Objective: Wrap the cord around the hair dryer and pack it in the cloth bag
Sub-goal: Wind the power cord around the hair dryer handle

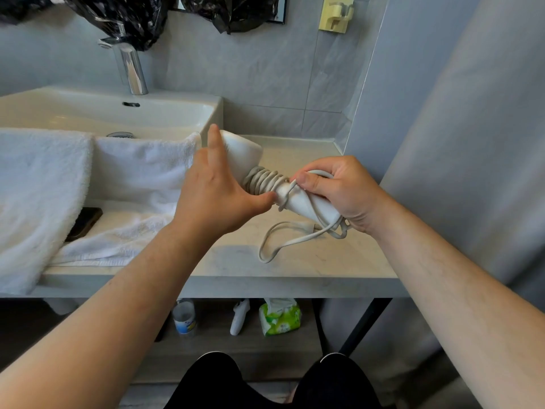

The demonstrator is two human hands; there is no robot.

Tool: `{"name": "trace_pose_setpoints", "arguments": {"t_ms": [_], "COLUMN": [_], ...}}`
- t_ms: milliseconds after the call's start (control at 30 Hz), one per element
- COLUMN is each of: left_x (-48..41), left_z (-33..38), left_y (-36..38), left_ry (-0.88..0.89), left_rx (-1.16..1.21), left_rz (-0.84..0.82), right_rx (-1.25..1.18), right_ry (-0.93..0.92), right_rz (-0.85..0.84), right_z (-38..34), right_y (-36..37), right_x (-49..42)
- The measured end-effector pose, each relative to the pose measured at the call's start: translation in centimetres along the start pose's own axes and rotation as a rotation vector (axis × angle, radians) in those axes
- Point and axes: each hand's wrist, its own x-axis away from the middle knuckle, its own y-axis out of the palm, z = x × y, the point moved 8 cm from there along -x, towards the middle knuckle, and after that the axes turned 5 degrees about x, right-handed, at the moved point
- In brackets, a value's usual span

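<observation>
**Cord half wound on the dryer, held over the bench**

At the far left a white towel point(38, 187) is draping over the bench point(236, 261) edge, and a second towel point(141, 169) is hanging over the front of the sink point(118, 113). A dark phone point(85, 222) is lying partly tucked under the towels. Behind the sink the tap point(129, 69) is standing against the grey tiled wall.

Moving right, the left hand point(215, 199) is cupping the dryer point(241, 152) from the near side, its fingers spread loosely and one finger pointing up beside the head, the thumb pressing against the coils. It is steadying rather than closing tight. The dryer is lying tilted in the air above the bench, head to the upper left, handle to the lower right.

The cord point(265, 181) is sitting in tight turns around the neck of the handle. Its loose end is trailing down in a loop onto the bench, with the plug point(315, 227) resting near the handle's end.

The right hand point(339, 193) is gripping the handle end, thumb pinching a strand of cord against it.

Below the bench, a shelf point(221, 349) is holding a bottle point(184, 317), a white gadget point(239, 317) and a green tissue pack point(280, 317).
</observation>
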Motion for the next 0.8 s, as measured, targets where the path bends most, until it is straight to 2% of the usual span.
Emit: {"name": "trace_pose_setpoints", "arguments": {"t_ms": [167, 267, 533, 800], "left_x": [0.1, 0.2, 0.3, -0.2], "left_z": [0.4, 0.8, 0.3, -1.4], "left_y": [0.2, 0.6, 1.0, 0.4], "left_ry": [0.043, 0.093, 0.086, -0.049], "left_rx": [-0.028, -0.066, -0.077, 0.054], "left_rz": [0.009, -0.050, -0.023, -0.039], "right_rx": [0.085, 0.132, 0.174, 0.159], "right_ry": [0.019, 0.022, 0.051, 0.008], "right_rz": [0.047, 0.086, 0.057, 0.073], "right_z": [0.0, -0.3, -0.7, -1.4], "right_y": [0.5, 0.5, 0.8, 0.4], "right_x": [0.0, -0.1, 0.0, 0.2]}}
